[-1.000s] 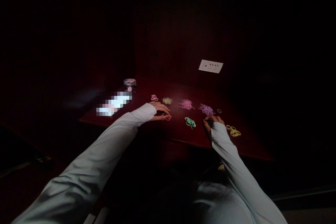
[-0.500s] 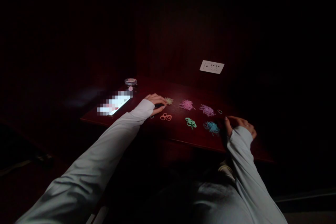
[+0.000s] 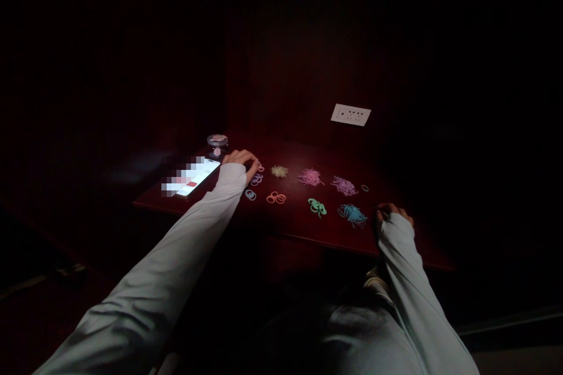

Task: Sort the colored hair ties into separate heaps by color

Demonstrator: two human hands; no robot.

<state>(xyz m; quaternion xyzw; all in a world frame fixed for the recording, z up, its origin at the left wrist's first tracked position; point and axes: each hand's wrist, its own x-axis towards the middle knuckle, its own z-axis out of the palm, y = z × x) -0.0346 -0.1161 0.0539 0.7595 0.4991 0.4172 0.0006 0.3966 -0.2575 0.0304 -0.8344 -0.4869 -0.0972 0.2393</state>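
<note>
Small coloured rubber bands lie sorted in groups on a dark red table (image 3: 308, 228). My left hand (image 3: 241, 159) rests curled at the far left, beside purple and blue rings (image 3: 253, 184) and near a lit phone (image 3: 193, 176). Orange rings (image 3: 276, 197), green rings (image 3: 317, 206) and a blue pile (image 3: 352, 214) lie along the front. Behind them are a yellow pile (image 3: 278, 171), a pink pile (image 3: 309, 176) and a purple pile (image 3: 343, 186). My right hand (image 3: 391, 214) is curled on the table right of the blue pile; what it holds is hidden.
A small round container (image 3: 217, 142) stands behind the phone. A white wall socket (image 3: 350, 115) sits on the dark panel behind the table. One loose ring (image 3: 365, 188) lies right of the purple pile. The room around is very dark.
My left hand has drawn back left from the orange rings toward the phone, uncovering purple and blue rings. My right hand moved right off the blue pile and now covers the yellow rings' place.
</note>
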